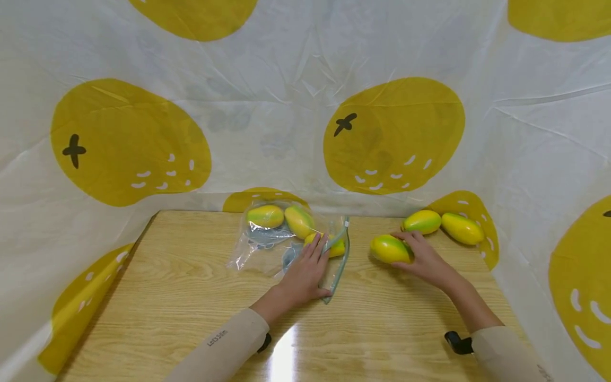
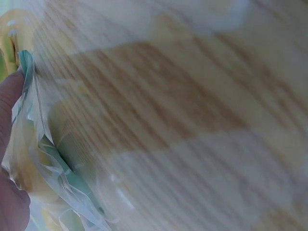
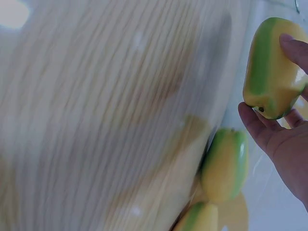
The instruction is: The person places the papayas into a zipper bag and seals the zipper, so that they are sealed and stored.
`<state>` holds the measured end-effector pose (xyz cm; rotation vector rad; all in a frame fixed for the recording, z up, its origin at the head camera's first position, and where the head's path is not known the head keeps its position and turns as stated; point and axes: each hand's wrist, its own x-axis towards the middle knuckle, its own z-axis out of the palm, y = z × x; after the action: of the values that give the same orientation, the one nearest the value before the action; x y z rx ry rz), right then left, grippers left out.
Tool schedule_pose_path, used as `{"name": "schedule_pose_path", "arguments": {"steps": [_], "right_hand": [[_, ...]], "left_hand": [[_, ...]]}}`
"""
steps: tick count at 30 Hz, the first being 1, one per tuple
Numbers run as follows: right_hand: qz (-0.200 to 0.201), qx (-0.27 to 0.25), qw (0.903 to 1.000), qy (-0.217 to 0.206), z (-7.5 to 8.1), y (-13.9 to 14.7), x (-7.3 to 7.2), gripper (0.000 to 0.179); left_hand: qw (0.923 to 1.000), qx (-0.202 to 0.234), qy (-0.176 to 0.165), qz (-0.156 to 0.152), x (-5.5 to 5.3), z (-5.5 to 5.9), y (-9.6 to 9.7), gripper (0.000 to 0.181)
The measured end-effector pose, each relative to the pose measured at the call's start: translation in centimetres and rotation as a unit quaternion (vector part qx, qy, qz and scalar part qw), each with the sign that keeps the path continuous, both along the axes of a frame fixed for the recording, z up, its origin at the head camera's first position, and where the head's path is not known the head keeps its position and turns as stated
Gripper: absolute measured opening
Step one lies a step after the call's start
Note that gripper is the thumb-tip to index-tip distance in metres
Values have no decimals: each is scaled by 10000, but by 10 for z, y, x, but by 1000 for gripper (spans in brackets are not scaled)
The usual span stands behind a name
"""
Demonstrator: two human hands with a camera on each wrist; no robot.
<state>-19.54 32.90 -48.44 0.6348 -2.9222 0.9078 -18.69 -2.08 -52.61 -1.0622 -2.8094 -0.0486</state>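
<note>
My right hand (image 1: 422, 260) grips a yellow-green oval fruit (image 1: 390, 249) from its right side, thumb and fingers around its end. In the right wrist view, that fruit (image 3: 269, 67) sits between the thumb and fingertips. A clear zip bag (image 1: 260, 254) with a green-edged mouth lies left of it. My left hand (image 1: 305, 270) rests over the bag's mouth, fingers extended to the upper strip and thumb at the lower corner. The mouth gapes toward the right. Inside the bag are three similar fruits, one (image 1: 265, 217) at the back left, and one partly behind the left fingers.
Two more yellow-green fruits, one (image 1: 421, 222) beside the other (image 1: 462, 228), lie at the table's back right. A white curtain (image 1: 267, 132) printed with yellow fruit surrounds the wooden table (image 1: 191, 297) at the back and sides.
</note>
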Motion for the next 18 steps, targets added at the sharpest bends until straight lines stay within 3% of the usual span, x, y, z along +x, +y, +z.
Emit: {"name": "schedule_pose_path", "arguments": {"steps": [8,18], "right_hand": [[153,12,9997,-208,-3,-32,-12,72],[164,41,9997,-195,-8,-56,-17,72]], "left_hand": [[9996,171,-210,24,1,1,1,114],[9997,108,-155,151,4,4,3,113]]}}
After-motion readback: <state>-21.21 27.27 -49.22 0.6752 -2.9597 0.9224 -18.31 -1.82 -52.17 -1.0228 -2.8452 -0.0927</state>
